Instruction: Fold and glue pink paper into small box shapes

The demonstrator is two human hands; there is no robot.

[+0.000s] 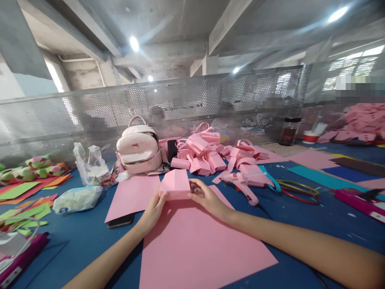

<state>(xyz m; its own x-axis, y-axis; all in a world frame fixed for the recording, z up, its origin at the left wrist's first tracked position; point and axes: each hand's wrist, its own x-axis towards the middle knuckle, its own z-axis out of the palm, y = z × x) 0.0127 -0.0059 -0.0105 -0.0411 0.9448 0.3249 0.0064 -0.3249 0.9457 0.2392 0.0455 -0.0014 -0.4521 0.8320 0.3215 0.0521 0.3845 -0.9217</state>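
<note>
Between my two hands is a small folded pink paper box (175, 185), raised a little over a large pink sheet (204, 245). My left hand (155, 208) grips its left side, thumb on the front face. On the right side, my right hand (209, 200) holds it with the thumb at the lower front corner and the fingers curled behind. A pink glue gun (242, 186) lies to the right of my right hand. Behind the box is a heap of folded pink paper pieces (204, 148), some with looped handles.
A pale pink backpack (138, 148) stands against the perforated metal screen (186, 96). At left lie a tissue pack (78, 199), a phone (120, 221) and green and orange paper pieces (33, 212). Tape rolls (297, 192), coloured strips (327, 178) and a magenta power strip (361, 202) lie at right.
</note>
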